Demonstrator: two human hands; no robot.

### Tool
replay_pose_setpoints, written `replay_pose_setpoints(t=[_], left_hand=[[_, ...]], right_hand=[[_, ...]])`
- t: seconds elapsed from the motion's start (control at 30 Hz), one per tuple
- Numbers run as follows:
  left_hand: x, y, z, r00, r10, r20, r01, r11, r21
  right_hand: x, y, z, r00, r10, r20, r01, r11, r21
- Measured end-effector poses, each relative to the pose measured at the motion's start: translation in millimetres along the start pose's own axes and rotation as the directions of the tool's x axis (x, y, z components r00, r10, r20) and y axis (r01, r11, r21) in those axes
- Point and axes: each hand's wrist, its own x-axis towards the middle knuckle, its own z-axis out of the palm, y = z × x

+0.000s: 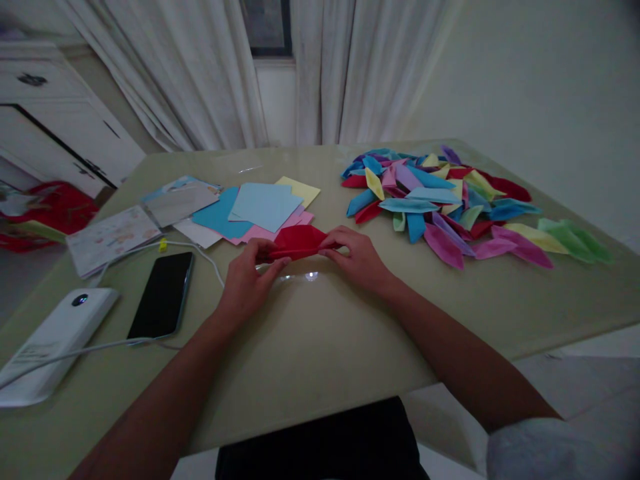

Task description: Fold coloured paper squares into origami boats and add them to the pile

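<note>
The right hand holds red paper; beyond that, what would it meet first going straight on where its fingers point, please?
Along the red paper, the right hand would probably meet the left hand first, though depth is unclear.

Dimly lit. Beyond the left hand [250, 277], pale curtains [200, 77], dark window [269, 27]; far left of it, white cabinet [75, 119]; far right, pale wall [540, 100].
</note>
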Motion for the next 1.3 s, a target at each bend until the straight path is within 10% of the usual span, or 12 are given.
replay_pose_setpoints(t=[0.33,0.8,1.3], left_hand=[[1,1,-0.6,0.998,-0.058,-0.036,0.058,0.998,0.011],[-1,-9,3.9,0.99,0.135,0.046,-0.142,0.951,0.274],[4,-12,3.7,0.99,-0.141,0.007,0.14,0.977,-0.162]], right_hand=[[0,2,3,0.999,-0.012,-0.041,0.011,1.0,-0.026],[-4,0,6,0.993,-0.096,-0.063,0.089,0.99,-0.109],[-4,5,7,0.998,-0.057,-0.023,0.054,0.993,-0.106]])
